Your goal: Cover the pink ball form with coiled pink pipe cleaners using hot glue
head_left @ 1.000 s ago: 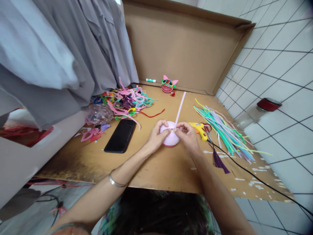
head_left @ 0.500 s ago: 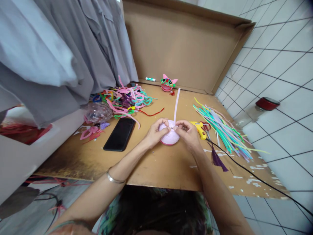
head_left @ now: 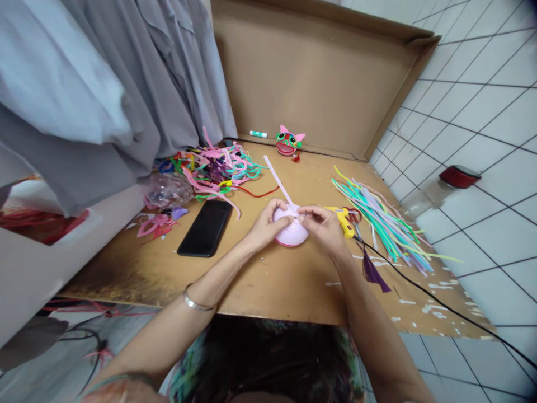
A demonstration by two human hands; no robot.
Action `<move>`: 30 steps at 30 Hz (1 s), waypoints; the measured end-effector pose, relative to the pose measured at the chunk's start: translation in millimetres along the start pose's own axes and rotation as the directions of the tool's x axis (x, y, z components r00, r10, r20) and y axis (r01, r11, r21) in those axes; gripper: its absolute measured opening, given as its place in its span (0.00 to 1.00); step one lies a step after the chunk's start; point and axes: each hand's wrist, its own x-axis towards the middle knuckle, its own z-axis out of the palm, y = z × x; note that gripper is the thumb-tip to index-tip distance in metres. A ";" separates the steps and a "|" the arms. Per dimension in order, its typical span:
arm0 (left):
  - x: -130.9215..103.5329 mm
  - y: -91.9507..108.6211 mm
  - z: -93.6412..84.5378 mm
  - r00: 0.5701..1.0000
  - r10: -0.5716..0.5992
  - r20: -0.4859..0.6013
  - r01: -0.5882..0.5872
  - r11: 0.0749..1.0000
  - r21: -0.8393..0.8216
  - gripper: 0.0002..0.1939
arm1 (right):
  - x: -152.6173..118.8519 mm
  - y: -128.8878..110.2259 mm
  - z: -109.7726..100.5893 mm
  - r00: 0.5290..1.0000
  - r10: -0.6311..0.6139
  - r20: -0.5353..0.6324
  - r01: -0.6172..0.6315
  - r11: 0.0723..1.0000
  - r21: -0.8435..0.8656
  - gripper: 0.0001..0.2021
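Note:
Between my hands is a pale lilac dome (head_left: 291,235) of coiled pipe cleaner with a pink lower rim. A loose straight length of the lilac pipe cleaner (head_left: 277,180) sticks up from its top, leaning to the left. My left hand (head_left: 271,221) grips the dome's left side, the thumb pressed near its top. My right hand (head_left: 316,221) is pinched at the top right, by the base of the loose length; its fingertips partly cover what they hold. A yellow glue gun (head_left: 344,223) and red-handled scissors (head_left: 356,217) lie just beyond the right hand.
A black phone (head_left: 205,229) lies on the left. Behind it is a tangled heap of coloured pipe cleaners (head_left: 222,168). Straight pipe cleaners (head_left: 381,221) and a purple tassel (head_left: 373,273) lie right, near a black cord (head_left: 411,274). A pink-eared animal head (head_left: 287,142) stands at the back.
The loose end of the pipe cleaner has swung from upright, leaning slightly right, over to the left. Both hands stay at the dome, the right fingers shifted slightly.

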 end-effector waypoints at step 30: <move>0.1 1.8 1.2 0.993 -0.002 -0.119 0.000 1.000 -0.017 0.18 | -2.7 2.7 -2.6 0.962 -0.260 0.079 0.270 0.945 -0.186 0.08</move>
